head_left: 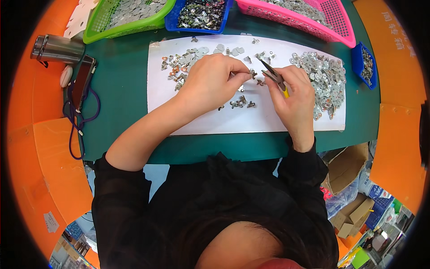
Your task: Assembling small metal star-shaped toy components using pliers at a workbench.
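Observation:
My left hand (210, 83) is over the middle of a white sheet (201, 126), thumb and forefinger pinched on a small metal part (253, 73). To its right, my right hand (294, 92) is closed around small pliers (271, 71) with a yellow grip. The pliers' dark jaws point up and left, close beside the small part; whether they touch it I cannot tell. A few dark metal parts (242, 102) lie below my fingers. Flat silver pieces and coppery bits (177, 67) are scattered left of my hand. A dense pile of silver parts (323, 78) covers the sheet's right side.
Along the far edge stand a green basket (134, 23), a blue tray (197, 31) and a pink basket (295, 24), each holding metal pieces. A smaller blue tray (359, 67) is at right. A steel flask (60, 48) and a phone with a cord (83, 83) are at left.

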### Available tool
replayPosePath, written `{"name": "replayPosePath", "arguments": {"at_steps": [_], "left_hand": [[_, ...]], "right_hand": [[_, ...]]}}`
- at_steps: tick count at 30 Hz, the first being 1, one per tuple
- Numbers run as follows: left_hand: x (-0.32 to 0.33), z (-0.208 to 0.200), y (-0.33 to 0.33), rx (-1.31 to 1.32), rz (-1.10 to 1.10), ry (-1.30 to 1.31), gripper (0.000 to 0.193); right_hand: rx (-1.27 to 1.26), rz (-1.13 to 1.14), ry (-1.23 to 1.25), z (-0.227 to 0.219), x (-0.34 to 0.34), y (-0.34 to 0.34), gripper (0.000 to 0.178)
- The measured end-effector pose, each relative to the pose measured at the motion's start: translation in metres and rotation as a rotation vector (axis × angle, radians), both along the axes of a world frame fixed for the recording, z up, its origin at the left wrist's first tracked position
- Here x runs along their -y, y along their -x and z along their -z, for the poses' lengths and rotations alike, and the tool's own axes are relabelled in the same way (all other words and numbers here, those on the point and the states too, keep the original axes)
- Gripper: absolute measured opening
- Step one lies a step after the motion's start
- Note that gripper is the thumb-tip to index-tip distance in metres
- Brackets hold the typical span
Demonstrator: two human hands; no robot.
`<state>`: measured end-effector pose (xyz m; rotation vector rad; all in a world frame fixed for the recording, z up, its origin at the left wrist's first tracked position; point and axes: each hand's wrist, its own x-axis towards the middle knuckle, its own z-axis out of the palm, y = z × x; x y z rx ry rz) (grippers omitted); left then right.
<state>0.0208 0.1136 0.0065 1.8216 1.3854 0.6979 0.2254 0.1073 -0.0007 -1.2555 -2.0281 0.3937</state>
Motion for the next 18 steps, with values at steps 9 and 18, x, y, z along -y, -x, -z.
{"name": "replayPosePath", "arguments": {"at_steps": [9, 18], "left_hand": [[-0.001, 0.007, -0.004, 0.099, 0.016, -0.111, 0.017], [0.002, 0.002, -0.001, 0.103, 0.078, -0.221, 0.016]], "right_hand": [[-0.105, 0.005, 0.019, 0.000, -0.001, 0.005, 0.010], [-0.164, -0.013, -0.023, -0.003, 0.002, 0.007, 0.015]]}}
